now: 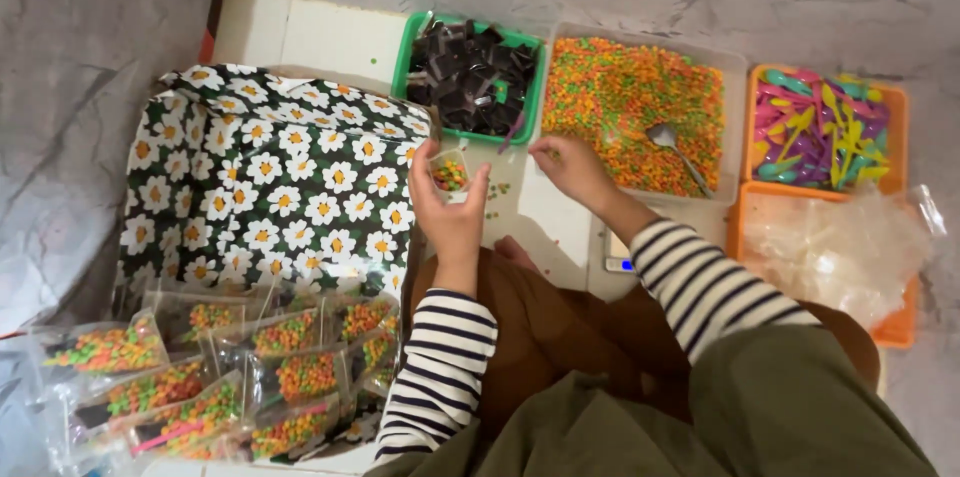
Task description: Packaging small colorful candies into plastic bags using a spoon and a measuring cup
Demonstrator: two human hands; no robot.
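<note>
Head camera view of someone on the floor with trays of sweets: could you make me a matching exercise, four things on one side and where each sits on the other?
Things:
1. metal spoon
2. small clear cup
3. sealed candy packets
4. coloured plastic spoons

Places:
A. in the orange tray at far right
B. piled at lower left, below the flowered cloth
C. held in the left hand
D. lying in the tub of orange and green candy

Pairs: 1-D, 2-C, 3-B, 4-A
</note>
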